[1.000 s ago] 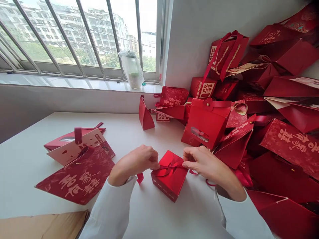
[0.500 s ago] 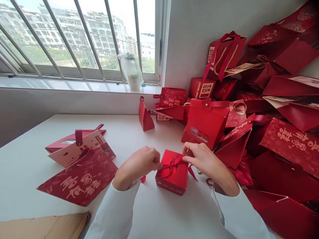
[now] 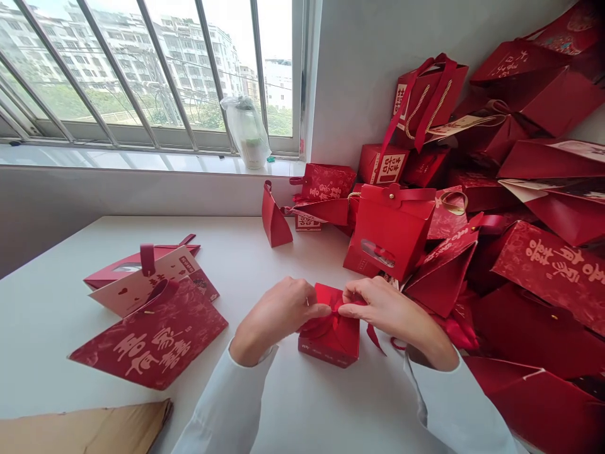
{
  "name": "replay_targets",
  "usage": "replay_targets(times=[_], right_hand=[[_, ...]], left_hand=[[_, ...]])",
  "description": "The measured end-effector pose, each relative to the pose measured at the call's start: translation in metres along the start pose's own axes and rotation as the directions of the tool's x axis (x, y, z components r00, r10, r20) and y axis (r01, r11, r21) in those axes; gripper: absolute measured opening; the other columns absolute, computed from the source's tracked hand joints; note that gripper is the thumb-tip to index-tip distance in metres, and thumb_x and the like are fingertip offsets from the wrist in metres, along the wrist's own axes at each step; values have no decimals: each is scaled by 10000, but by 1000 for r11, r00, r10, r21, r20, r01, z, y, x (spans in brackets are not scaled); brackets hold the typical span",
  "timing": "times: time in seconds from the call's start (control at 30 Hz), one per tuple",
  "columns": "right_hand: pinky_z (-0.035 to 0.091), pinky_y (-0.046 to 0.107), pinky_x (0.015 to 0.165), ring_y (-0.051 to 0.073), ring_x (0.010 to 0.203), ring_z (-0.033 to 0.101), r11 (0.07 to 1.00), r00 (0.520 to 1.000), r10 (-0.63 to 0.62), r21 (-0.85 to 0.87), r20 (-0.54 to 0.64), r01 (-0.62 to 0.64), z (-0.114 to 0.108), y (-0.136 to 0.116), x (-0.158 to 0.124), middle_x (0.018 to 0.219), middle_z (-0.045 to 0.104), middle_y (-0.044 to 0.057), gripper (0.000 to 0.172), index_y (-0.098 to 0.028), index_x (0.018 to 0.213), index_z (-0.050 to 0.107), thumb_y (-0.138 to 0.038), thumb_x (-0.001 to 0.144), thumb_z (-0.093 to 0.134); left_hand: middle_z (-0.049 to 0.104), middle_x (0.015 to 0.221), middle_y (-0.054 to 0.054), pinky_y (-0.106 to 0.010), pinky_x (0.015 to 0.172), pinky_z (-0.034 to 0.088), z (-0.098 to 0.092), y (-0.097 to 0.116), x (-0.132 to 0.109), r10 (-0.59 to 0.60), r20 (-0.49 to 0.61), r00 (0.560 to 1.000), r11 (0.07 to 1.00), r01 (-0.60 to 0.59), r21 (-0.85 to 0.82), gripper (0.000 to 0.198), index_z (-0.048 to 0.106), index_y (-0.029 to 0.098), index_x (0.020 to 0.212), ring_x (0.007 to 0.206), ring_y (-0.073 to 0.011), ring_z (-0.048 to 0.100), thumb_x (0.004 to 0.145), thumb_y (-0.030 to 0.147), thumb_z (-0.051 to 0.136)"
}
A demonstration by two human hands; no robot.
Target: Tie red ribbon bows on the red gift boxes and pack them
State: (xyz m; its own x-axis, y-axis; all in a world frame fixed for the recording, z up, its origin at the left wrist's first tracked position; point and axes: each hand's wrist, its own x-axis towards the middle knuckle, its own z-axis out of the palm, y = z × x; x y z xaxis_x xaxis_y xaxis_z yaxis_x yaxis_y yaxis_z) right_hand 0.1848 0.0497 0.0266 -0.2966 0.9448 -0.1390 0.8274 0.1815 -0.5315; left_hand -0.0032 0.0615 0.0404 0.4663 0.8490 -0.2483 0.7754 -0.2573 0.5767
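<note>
The small box [image 3: 331,343] is glossy red with a row of tiny pale marks along its side; its ribbon [image 3: 316,326] is a deeper red; the sleeves [image 3: 222,403] are white, as is the bench [image 3: 57,302]; the flat bag [image 3: 151,340] is mottled dark red with pale pink characters; the card [image 3: 132,287] is cream with small red hearts; the cardboard [image 3: 80,429] is brown; the piled bags [image 3: 543,271] are red, some with pale lettering.

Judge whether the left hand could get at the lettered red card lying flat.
Probably yes: only bare table lies between the left hand and the card, though its fingers now pinch the ribbon.
</note>
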Motion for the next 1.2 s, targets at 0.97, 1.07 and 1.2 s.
replay_targets(times=[0.97,1.07,1.2], right_hand=[[354,207,483,99,487,482,911,993,89,410,-77,-50,16,9,34,515,528,-47,106,-184,622,540,-261,690,566],[352,211,495,99,483,478,927,991,95,370,-91,-55,17,9,35,498,524,-49,105,-183,606,542,-252,683,563],[336,216,496,96,484,461,949,985,109,309,-136,-62,17,9,35,501,522,-52,101,-189,586,537,-241,669,564]], left_hand=[[345,528,49,-238,452,180,-9,-34,17,-4,62,998,979,17,-205,275,422,179,556,470,-72,244,680,384,555],[373,545,46,-239,458,190,-8,-37,19,-10,93,996,972,31,-231,267,451,176,572,479,-76,270,677,398,558],[338,545,46,-246,463,183,-8,-37,17,-18,107,994,968,44,-246,284,393,184,550,493,-79,253,676,379,557]])
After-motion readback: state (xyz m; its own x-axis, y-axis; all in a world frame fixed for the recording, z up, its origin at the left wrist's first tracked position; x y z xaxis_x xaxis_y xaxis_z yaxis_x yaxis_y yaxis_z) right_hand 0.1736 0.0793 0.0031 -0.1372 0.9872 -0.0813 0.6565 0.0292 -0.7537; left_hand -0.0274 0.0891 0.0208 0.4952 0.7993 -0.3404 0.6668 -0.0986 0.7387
